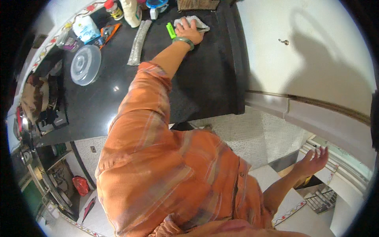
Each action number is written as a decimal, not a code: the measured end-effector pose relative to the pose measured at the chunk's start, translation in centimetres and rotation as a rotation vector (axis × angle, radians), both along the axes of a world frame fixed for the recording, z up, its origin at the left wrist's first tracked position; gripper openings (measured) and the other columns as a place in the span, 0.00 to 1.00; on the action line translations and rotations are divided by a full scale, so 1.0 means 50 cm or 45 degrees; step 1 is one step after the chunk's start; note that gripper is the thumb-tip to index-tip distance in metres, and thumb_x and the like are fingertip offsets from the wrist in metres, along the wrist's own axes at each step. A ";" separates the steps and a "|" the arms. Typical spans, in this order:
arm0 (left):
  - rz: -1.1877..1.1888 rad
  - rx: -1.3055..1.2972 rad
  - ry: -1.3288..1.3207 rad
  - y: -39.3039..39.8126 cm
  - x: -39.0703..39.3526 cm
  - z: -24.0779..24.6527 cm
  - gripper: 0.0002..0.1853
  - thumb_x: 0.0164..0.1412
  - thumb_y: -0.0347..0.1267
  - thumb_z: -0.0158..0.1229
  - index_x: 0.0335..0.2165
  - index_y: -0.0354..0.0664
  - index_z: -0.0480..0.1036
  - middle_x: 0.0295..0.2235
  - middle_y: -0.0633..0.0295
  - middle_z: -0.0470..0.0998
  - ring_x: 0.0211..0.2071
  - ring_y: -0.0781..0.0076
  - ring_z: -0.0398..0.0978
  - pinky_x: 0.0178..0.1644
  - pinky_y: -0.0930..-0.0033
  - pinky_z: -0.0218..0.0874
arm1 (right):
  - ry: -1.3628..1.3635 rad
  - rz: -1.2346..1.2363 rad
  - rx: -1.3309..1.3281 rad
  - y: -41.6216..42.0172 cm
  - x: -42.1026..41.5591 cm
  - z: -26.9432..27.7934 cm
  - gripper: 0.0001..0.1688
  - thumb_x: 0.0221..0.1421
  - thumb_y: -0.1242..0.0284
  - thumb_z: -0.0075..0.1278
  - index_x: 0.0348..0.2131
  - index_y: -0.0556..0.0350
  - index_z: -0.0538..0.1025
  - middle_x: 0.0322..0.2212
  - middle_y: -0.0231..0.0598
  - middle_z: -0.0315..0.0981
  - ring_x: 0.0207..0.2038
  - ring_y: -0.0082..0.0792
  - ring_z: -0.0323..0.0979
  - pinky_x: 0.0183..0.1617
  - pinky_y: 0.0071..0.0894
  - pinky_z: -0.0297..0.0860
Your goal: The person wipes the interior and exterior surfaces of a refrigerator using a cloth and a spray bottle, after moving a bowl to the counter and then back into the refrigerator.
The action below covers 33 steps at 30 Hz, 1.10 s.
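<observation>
My left hand [189,31], with a green bangle on its wrist, presses palm down on a crumpled white cloth [202,24] on the black countertop [204,77]. Its fingers are spread over the cloth. Just left of the hand lies a small bright green object [171,30], perhaps a lighter or a highlighter. A long silvery wrapped strip [139,43] rests further left. My right hand [316,160] hangs in the air at the lower right, away from the counter, fingers apart and holding nothing.
Along the wall stand a wicker basket [198,4], a blue-lidded container [157,4], a white bottle [131,13], a red-capped jar [114,11] and packets [86,29]. A translucent plastic lid [86,65] lies on the counter's left. A white door [266,59] borders the right.
</observation>
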State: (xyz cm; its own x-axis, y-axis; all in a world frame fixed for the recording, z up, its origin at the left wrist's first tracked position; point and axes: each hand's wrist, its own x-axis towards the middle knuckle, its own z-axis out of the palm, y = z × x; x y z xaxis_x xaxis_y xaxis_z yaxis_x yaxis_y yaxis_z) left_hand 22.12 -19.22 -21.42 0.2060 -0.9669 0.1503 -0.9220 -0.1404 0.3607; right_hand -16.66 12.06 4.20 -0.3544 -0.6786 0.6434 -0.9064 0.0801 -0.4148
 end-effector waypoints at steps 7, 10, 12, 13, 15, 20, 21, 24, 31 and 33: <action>-0.274 -0.267 -0.047 -0.064 -0.039 -0.057 0.29 0.50 0.46 0.47 0.51 0.56 0.55 0.54 0.50 0.48 0.54 0.41 0.46 0.54 0.45 0.36 | -0.224 0.046 0.097 0.181 -0.078 -0.071 0.22 0.50 0.76 0.46 0.46 0.63 0.61 0.44 0.44 0.60 0.43 0.32 0.60 0.46 0.32 0.61; -0.480 -0.188 -0.179 0.053 -0.075 -0.035 0.25 0.51 0.42 0.47 0.50 0.57 0.57 0.54 0.53 0.51 0.53 0.46 0.50 0.53 0.48 0.42 | -0.312 0.093 0.122 0.180 -0.098 -0.082 0.22 0.49 0.78 0.46 0.45 0.63 0.62 0.43 0.44 0.60 0.43 0.32 0.60 0.46 0.31 0.60; -0.561 -0.081 -0.186 0.156 -0.102 -0.022 0.27 0.52 0.42 0.45 0.52 0.58 0.54 0.56 0.53 0.48 0.55 0.47 0.47 0.55 0.50 0.39 | -0.436 0.043 0.131 0.139 -0.077 -0.080 0.21 0.49 0.80 0.45 0.44 0.64 0.62 0.42 0.44 0.61 0.42 0.32 0.61 0.45 0.30 0.60; -0.579 -0.005 -0.174 0.213 -0.106 -0.018 0.27 0.53 0.42 0.45 0.53 0.58 0.53 0.56 0.55 0.47 0.56 0.48 0.46 0.57 0.50 0.37 | -0.451 0.121 0.124 0.120 -0.067 -0.073 0.21 0.48 0.81 0.45 0.44 0.64 0.62 0.42 0.44 0.61 0.41 0.32 0.62 0.45 0.29 0.61; -0.612 0.010 -0.103 0.313 -0.092 -0.024 0.27 0.54 0.42 0.44 0.53 0.59 0.53 0.57 0.56 0.47 0.57 0.50 0.44 0.58 0.50 0.36 | -0.482 0.268 0.119 0.087 -0.043 -0.068 0.20 0.48 0.82 0.44 0.44 0.65 0.62 0.42 0.45 0.62 0.40 0.32 0.63 0.44 0.28 0.61; -0.424 0.069 -0.240 0.568 0.053 0.008 0.27 0.53 0.40 0.46 0.52 0.59 0.54 0.55 0.54 0.51 0.54 0.50 0.50 0.56 0.50 0.41 | -0.493 0.533 0.171 0.106 -0.039 -0.125 0.20 0.48 0.83 0.43 0.44 0.65 0.63 0.42 0.43 0.63 0.39 0.32 0.64 0.44 0.27 0.61; -0.342 0.081 -0.296 0.619 0.096 0.007 0.26 0.52 0.40 0.46 0.51 0.58 0.56 0.54 0.53 0.53 0.53 0.50 0.52 0.55 0.49 0.41 | -0.581 0.542 0.192 0.118 -0.038 -0.138 0.20 0.48 0.83 0.42 0.44 0.65 0.63 0.42 0.43 0.63 0.39 0.31 0.64 0.44 0.27 0.61; 0.032 -0.017 -0.326 0.751 0.266 -0.038 0.25 0.52 0.39 0.46 0.50 0.56 0.57 0.53 0.49 0.54 0.52 0.49 0.54 0.54 0.47 0.43 | -0.539 0.643 0.233 0.163 -0.053 -0.174 0.20 0.47 0.83 0.42 0.44 0.64 0.63 0.41 0.42 0.64 0.39 0.31 0.64 0.44 0.26 0.61; 0.526 -0.033 -0.273 0.750 0.299 -0.077 0.27 0.50 0.41 0.47 0.51 0.53 0.57 0.53 0.41 0.52 0.52 0.43 0.53 0.51 0.46 0.47 | -0.668 0.508 0.337 0.281 -0.125 -0.220 0.18 0.48 0.82 0.42 0.42 0.65 0.65 0.40 0.41 0.65 0.39 0.30 0.64 0.45 0.28 0.62; 0.126 -0.095 -0.424 0.706 0.152 -0.060 0.28 0.48 0.38 0.48 0.50 0.49 0.57 0.52 0.41 0.54 0.51 0.43 0.54 0.51 0.47 0.46 | -0.640 0.493 0.378 0.285 -0.120 -0.236 0.16 0.48 0.82 0.41 0.41 0.65 0.66 0.39 0.41 0.66 0.39 0.30 0.65 0.44 0.28 0.62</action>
